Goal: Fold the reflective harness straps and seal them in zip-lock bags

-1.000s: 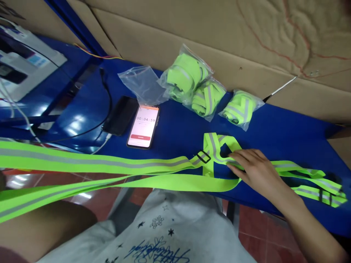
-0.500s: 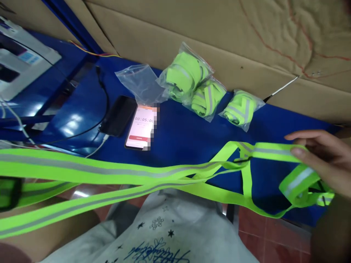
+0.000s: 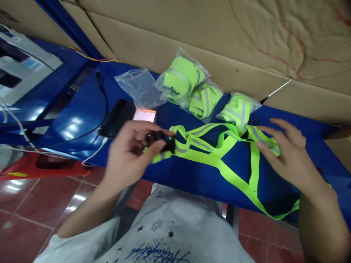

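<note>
A neon yellow-green reflective strap harness point(image 3: 197, 156) with a grey stripe lies in loops across the blue table. My left hand point(image 3: 128, 153) is closed around black buckles point(image 3: 170, 144) at the harness's left end, with short strap ends beside the fingers. On the right, my right hand point(image 3: 290, 160) hovers over another strap section with its fingers apart; it may touch the strap lightly. Part of the harness passes behind my right forearm and is hidden there.
Clear bags of rolled neon straps point(image 3: 182, 78) lie along the cardboard wall point(image 3: 164, 29). Beside them are a flat plastic bag point(image 3: 141, 86), a dark phone point(image 3: 116, 117) and a lit phone point(image 3: 145, 115). A red stool point(image 3: 63, 164) and white machine point(image 3: 30, 62) are at left.
My left hand has come into view from the left, bringing the buckle end over the table. The stretched straps have slackened into loops. My right hand has shifted left and its fingers have spread.
</note>
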A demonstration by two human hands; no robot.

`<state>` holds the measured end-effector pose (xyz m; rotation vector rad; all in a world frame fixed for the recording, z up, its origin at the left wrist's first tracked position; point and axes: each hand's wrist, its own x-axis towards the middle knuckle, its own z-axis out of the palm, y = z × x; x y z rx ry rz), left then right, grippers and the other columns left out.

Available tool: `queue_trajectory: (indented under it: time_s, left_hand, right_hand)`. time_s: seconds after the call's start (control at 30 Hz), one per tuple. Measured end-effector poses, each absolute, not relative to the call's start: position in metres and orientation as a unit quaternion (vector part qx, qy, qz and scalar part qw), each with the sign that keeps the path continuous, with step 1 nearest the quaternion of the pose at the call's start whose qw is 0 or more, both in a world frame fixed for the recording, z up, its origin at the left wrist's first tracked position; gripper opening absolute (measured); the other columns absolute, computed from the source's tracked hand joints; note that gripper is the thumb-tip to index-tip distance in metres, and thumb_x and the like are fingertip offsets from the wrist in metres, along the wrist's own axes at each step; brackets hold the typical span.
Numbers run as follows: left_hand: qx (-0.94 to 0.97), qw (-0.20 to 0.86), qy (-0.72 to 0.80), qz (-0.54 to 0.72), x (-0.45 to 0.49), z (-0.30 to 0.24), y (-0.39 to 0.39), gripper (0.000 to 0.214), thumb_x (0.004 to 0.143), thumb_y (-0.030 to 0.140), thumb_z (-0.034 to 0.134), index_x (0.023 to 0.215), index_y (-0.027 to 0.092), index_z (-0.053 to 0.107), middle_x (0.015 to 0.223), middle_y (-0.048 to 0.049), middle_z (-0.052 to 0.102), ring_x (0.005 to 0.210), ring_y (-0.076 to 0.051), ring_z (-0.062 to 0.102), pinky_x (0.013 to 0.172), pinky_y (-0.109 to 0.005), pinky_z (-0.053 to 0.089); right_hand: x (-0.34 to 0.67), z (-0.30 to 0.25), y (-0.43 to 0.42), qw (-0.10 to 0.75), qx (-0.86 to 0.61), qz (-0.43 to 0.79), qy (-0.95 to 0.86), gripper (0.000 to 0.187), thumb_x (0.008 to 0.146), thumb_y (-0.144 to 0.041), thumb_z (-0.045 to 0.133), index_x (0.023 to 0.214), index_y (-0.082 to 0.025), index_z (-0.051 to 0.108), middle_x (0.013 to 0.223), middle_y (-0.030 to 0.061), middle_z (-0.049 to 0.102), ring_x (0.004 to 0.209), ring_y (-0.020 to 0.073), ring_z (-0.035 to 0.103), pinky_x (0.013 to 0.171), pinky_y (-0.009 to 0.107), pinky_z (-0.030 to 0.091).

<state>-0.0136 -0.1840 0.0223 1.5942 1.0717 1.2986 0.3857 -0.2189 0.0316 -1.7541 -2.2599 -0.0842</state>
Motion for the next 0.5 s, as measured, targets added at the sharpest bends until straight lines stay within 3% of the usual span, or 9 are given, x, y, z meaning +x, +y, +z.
queue_trajectory:
  time_s: [0.07, 0.13, 0.23, 0.3, 0.4, 0.43, 0.5]
  left_hand:
    - [0.665, 0.467, 0.396, 0.428, 0.000, 0.012, -0.187, 0.026, 0.096, 0.013, 0.072, 0.119, 0.021, 0.064, 0.114, -0.0055, 0.080, 0.101, -0.014, 0.079, 0.076, -0.019, 0.065]
    - [0.708, 0.513, 0.351, 0.336, 0.010, 0.005, -0.190, 0.034, 0.098, 0.017, 0.070, 0.130, 0.024, 0.064, 0.130, -0.0085, 0.075, 0.117, -0.018, 0.076, 0.093, -0.029, 0.067]
    - [0.784, 0.512, 0.264, 0.231, 0.007, 0.006, -0.187, 0.044, 0.100, 0.024, 0.069, 0.143, 0.029, 0.062, 0.145, -0.0091, 0.069, 0.136, -0.022, 0.067, 0.113, -0.040, 0.059]
    - [0.810, 0.432, 0.297, 0.264, -0.011, 0.013, -0.171, 0.033, 0.102, 0.028, 0.065, 0.135, 0.025, 0.069, 0.134, -0.0067, 0.075, 0.123, -0.018, 0.073, 0.106, -0.033, 0.062]
    - [0.756, 0.216, 0.508, 0.351, -0.061, 0.023, -0.119, 0.029, 0.103, 0.038, 0.062, 0.111, 0.013, 0.075, 0.100, 0.0002, 0.082, 0.087, -0.009, 0.077, 0.085, -0.022, 0.063]
    - [0.709, 0.138, 0.601, 0.342, -0.081, 0.024, -0.095, 0.034, 0.102, 0.039, 0.062, 0.108, 0.008, 0.075, 0.096, 0.0005, 0.081, 0.087, -0.009, 0.077, 0.089, -0.025, 0.062]
    - [0.624, 0.014, 0.744, 0.239, -0.120, 0.021, -0.045, 0.043, 0.096, 0.038, 0.066, 0.104, -0.004, 0.072, 0.096, -0.0017, 0.081, 0.103, -0.016, 0.078, 0.102, -0.042, 0.058]
  right_hand:
    - [0.377, 0.022, -0.231, 0.128, -0.582, 0.002, -0.803, 0.043, 0.105, -0.048, 0.056, 0.141, -0.025, 0.061, 0.159, 0.0173, 0.049, 0.150, 0.0368, 0.048, 0.116, 0.056, 0.041]
    - [0.369, 0.009, -0.237, 0.121, -0.567, 0.025, -0.814, 0.041, 0.105, -0.044, 0.057, 0.141, -0.026, 0.061, 0.159, 0.0163, 0.049, 0.149, 0.0371, 0.048, 0.116, 0.057, 0.040]
    - [0.357, -0.004, -0.239, 0.131, -0.551, 0.028, -0.824, 0.035, 0.106, -0.035, 0.056, 0.140, -0.025, 0.062, 0.157, 0.0156, 0.051, 0.148, 0.0358, 0.050, 0.119, 0.058, 0.035]
    - [0.350, -0.005, -0.238, 0.144, -0.537, 0.009, -0.831, 0.034, 0.106, -0.028, 0.055, 0.139, -0.025, 0.062, 0.155, 0.0146, 0.055, 0.148, 0.0339, 0.051, 0.124, 0.059, 0.028]
    - [0.341, 0.003, -0.235, 0.159, -0.512, -0.023, -0.844, 0.035, 0.104, -0.021, 0.057, 0.139, -0.024, 0.062, 0.152, 0.0136, 0.059, 0.146, 0.0322, 0.055, 0.128, 0.061, 0.020]
    - [0.338, 0.007, -0.233, 0.163, -0.502, -0.030, -0.849, 0.035, 0.104, -0.020, 0.057, 0.139, -0.024, 0.062, 0.150, 0.0136, 0.060, 0.146, 0.0322, 0.055, 0.128, 0.061, 0.021]
    - [0.330, 0.014, -0.229, 0.165, -0.482, -0.033, -0.860, 0.036, 0.103, -0.018, 0.059, 0.138, -0.024, 0.062, 0.150, 0.0137, 0.061, 0.146, 0.0324, 0.056, 0.128, 0.061, 0.023]
